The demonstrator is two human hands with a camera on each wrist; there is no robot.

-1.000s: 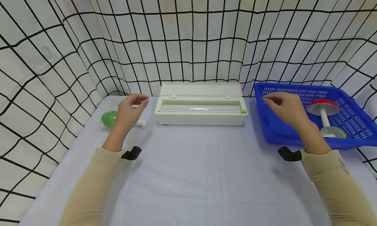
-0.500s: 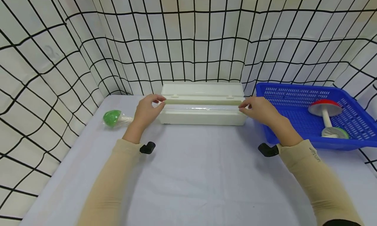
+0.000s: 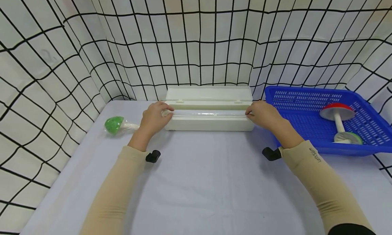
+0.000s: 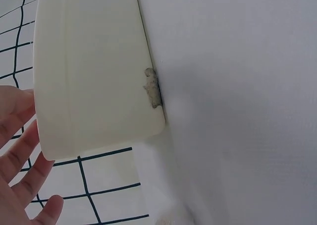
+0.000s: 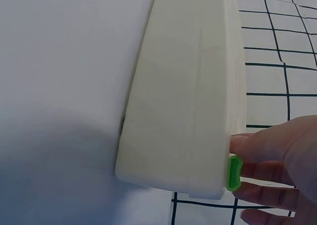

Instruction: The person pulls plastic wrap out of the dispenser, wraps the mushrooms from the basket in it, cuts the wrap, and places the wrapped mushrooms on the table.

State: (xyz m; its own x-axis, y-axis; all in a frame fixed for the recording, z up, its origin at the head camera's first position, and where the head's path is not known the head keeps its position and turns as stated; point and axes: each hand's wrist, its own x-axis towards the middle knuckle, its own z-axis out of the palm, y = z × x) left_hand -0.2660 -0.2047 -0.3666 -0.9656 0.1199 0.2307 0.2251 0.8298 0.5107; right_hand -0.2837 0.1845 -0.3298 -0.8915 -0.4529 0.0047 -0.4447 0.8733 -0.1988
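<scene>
A long white plastic wrap dispenser [image 3: 209, 124] stands at the back of the table with its lid [image 3: 209, 93] raised. Shiny clear plastic wrap [image 3: 209, 113] stretches along its opening. At the left end, thumb and forefinger of my left hand [image 3: 155, 119] pinch the wrap at the front rim. My right hand [image 3: 264, 115] pinches it at the other end. Both wrist views show fingers bent over the box's edge, the very tips partly hidden. Beside the right fingers sits a green slider [image 5: 234, 173], hidden from the head view.
On the left lies a green-topped mushroom-like item [image 3: 114, 125] wrapped in clear film. To the right, a blue basket [image 3: 300, 144] holds a red-topped mushroom-like item [image 3: 337, 112] and a green-edged one [image 3: 348, 137]. Black wire mesh [image 3: 208, 42] rises behind the white-covered table [image 3: 202, 180].
Both hands have moved inward to the dispenser's two ends, the left rightward and the right leftward away from above the basket. Over the last half second they shifted only slightly.
</scene>
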